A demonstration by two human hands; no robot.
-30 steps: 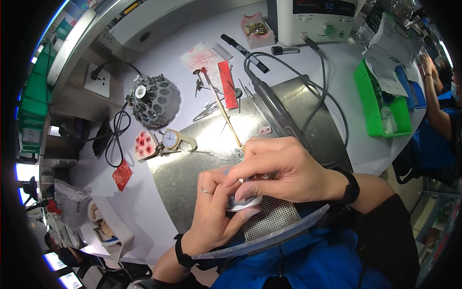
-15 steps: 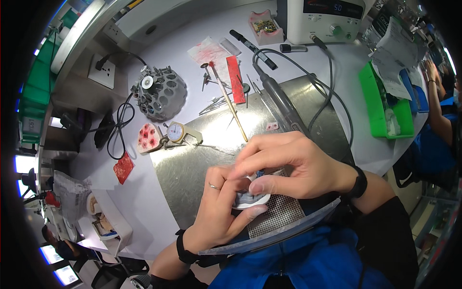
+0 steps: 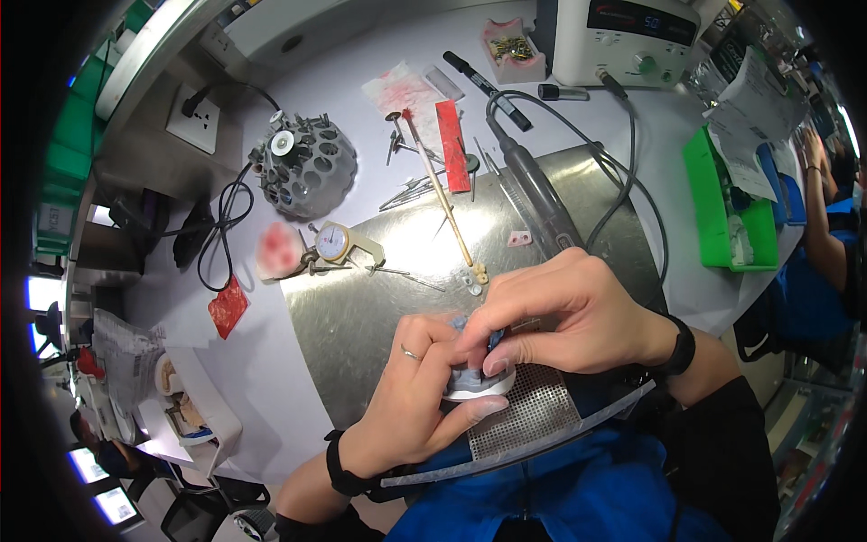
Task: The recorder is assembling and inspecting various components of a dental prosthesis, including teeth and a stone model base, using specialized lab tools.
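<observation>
Low over the front of the metal plate, my left hand (image 3: 406, 388) is wrapped round a grey dental model (image 3: 468, 387) with a white base, its thumb along the lower side. My right hand (image 3: 578, 316) reaches over from the right, its thumb and index finger pinched together at the top of the model. What they pinch is hidden; a bit of blue shows between the fingers. Just beyond my hands lie small tooth-coloured pieces (image 3: 478, 274), by the end of a thin brush (image 3: 436, 185). A perforated metal grille (image 3: 528, 415) lies beneath my hands.
A handpiece (image 3: 542, 194) with its cable rests at the right of the metal plate (image 3: 334, 361). A bur stand (image 3: 307, 172), a dial caliper (image 3: 339, 244) and a pink-spotted model (image 3: 278, 251) are left. A control box (image 3: 623, 45) stands behind; a green tray (image 3: 731, 208) is at right.
The head view has shifted slightly. My right fingers have drawn back a little and bunched closer at the model. The small tooth-coloured pieces by the brush, hidden before, now show.
</observation>
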